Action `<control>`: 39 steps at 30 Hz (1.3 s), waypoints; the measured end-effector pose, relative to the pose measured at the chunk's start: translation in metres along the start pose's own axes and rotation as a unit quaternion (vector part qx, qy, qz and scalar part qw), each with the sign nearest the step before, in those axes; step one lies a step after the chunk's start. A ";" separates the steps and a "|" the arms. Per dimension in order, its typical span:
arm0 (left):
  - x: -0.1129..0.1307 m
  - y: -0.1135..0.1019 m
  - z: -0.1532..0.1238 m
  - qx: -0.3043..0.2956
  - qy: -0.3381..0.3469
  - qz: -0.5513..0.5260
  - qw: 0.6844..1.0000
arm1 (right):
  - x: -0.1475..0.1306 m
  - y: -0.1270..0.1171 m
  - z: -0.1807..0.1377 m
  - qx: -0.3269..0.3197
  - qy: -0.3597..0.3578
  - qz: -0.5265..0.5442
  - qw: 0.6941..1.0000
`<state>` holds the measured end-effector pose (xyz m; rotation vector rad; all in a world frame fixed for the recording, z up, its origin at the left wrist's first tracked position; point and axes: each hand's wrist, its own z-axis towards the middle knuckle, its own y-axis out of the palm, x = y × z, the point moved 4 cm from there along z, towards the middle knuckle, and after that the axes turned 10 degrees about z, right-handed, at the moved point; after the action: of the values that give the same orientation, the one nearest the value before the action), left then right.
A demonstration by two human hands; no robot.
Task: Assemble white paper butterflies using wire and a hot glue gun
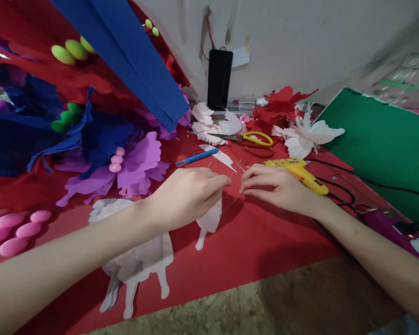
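My left hand [186,195] is closed, its fingertips pinched on a thin wire [238,168] and on a white paper petal [211,218] that hangs below it. My right hand [275,186] is closed too, its fingers pinching the same thin wire just to the right. Both hands hover over a red sheet [251,242]. More white paper petals [139,260] lie under my left forearm.
A yellow glue gun [300,173] with a black cord lies behind my right hand. Yellow-handled scissors [246,138], a blue pen [196,157], white and red paper flowers, a black phone [219,79], a green sheet [384,139], and purple, blue and red flowers at left.
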<state>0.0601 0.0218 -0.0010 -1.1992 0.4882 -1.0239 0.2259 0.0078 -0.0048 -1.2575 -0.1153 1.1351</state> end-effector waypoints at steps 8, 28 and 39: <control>-0.011 0.018 -0.023 0.008 0.118 0.069 0.991 | 0.016 0.013 -0.012 0.002 -0.009 0.003 1.000; -0.012 0.027 -0.024 0.014 0.110 0.030 0.993 | 0.019 0.018 -0.016 -0.007 0.000 0.009 1.000; 0.003 0.014 -0.021 -0.063 -0.049 -0.041 0.996 | 0.008 0.019 -0.011 0.011 0.015 0.013 1.000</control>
<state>0.0510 0.0081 -0.0203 -1.3844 0.4345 -1.0101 0.2251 0.0042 -0.0280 -1.2600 -0.0643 1.1374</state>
